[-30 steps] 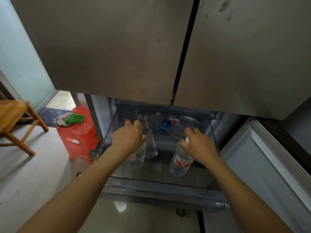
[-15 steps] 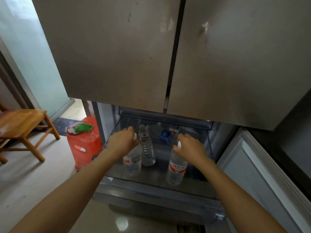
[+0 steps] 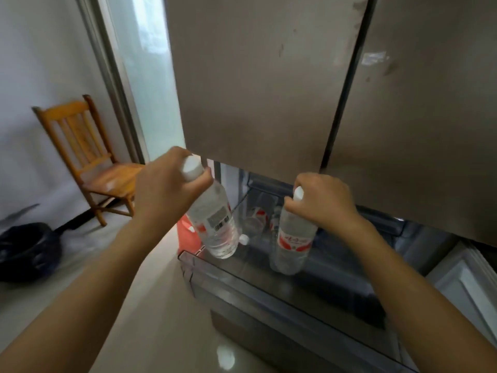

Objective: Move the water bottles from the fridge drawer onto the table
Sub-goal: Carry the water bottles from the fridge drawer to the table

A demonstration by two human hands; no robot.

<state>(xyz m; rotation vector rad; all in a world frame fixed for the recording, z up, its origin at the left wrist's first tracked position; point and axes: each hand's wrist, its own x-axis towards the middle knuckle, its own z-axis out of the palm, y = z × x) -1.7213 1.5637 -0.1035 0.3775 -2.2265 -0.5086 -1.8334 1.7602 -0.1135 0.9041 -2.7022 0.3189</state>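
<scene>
My left hand [image 3: 168, 189] grips the neck of a clear water bottle [image 3: 215, 227] with a white cap and red label, lifted and tilted over the drawer's left front corner. My right hand [image 3: 322, 200] grips the neck of a second such bottle [image 3: 291, 246], held upright above the open fridge drawer [image 3: 242, 275]. More bottles [image 3: 256, 218] lie further back in the drawer, partly hidden behind the two held ones.
The shut upper fridge doors [image 3: 269, 76] hang just above my hands. A red plastic stool [image 3: 184, 232] stands left of the drawer, mostly hidden. A wooden chair [image 3: 88, 157] stands by the wall and a black bag [image 3: 27, 249] lies on the floor at left.
Both hands have lifted their bottles up out of the drawer. My view has swung left and upward, bringing the chair and the black bag into sight.
</scene>
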